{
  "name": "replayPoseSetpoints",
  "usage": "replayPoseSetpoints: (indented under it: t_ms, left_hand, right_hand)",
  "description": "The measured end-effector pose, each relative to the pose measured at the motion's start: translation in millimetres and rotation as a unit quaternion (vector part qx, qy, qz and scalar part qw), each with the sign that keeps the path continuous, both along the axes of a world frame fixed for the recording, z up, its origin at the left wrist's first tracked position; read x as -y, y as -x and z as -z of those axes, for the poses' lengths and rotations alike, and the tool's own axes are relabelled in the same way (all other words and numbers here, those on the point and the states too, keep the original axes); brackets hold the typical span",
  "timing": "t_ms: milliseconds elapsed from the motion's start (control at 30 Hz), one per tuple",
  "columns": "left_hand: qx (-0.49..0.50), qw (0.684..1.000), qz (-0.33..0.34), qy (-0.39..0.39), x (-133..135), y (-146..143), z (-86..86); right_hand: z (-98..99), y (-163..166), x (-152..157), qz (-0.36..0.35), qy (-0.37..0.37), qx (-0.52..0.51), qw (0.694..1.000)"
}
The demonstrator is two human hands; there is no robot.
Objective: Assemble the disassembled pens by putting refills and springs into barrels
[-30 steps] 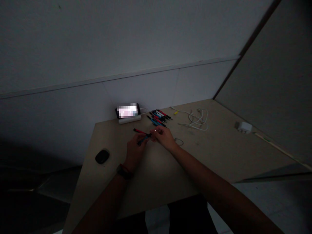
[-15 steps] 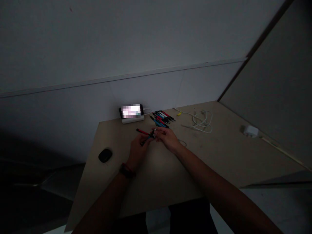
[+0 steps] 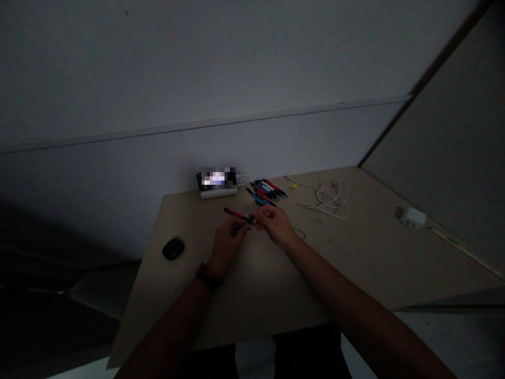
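My left hand (image 3: 228, 241), with a dark band at the wrist, is closed on a red pen (image 3: 235, 213) with black ends. The pen sticks out to the upper left, and a second dark, slim piece shows under it among the fingers. My right hand (image 3: 276, 225) meets the left at the fingertips, its thumb and fingers pinched together. Whatever lies in that pinch is too small and dim to make out. Just beyond my hands lies a loose pile of red, blue, black and white pens (image 3: 267, 192).
A lit phone (image 3: 216, 179) leans by the wall on a white bar (image 3: 219, 194). At left lies a rounded black object (image 3: 173, 249). White cable (image 3: 325, 204) coils right of the pens, with a white plug adapter (image 3: 413, 217) farther right on the table (image 3: 260, 295).
The view has shifted slightly, so everything sits a little farther right. A shiny tip that showed at my right fingertips is now mostly hidden. Both hands remain together.
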State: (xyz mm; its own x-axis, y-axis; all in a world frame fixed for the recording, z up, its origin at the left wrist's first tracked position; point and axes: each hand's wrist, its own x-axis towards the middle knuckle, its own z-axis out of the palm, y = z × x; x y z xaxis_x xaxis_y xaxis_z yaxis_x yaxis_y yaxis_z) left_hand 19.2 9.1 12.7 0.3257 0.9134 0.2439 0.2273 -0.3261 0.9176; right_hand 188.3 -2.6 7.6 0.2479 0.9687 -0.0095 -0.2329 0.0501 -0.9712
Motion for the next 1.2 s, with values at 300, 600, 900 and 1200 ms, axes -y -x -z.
replayPoseSetpoints:
  t_ms: [300, 600, 900, 1200]
  left_hand:
    - [-0.019, 0.999, -0.035, -0.032, 1, 0, -1.2]
    - [-0.016, 0.999, -0.012, -0.035, -1, 1, -1.8]
    - [-0.131, 0.974, -0.077, -0.165, 1, 2, 9.7]
    - [-0.014, 0.998, -0.042, -0.049, 1, -1, 2.0]
  right_hand:
    - [-3.7, 0, 3, -0.023, -0.002, -0.015, 1.000]
    - [0.5, -3, 1, -0.011, -0.018, 0.031, 0.999]
    - [4.6, 3, 2, 0.031, -0.017, 0.039, 0.999]
    - [0.5, -2, 1, -0.020, -0.034, -0.021, 0.999]
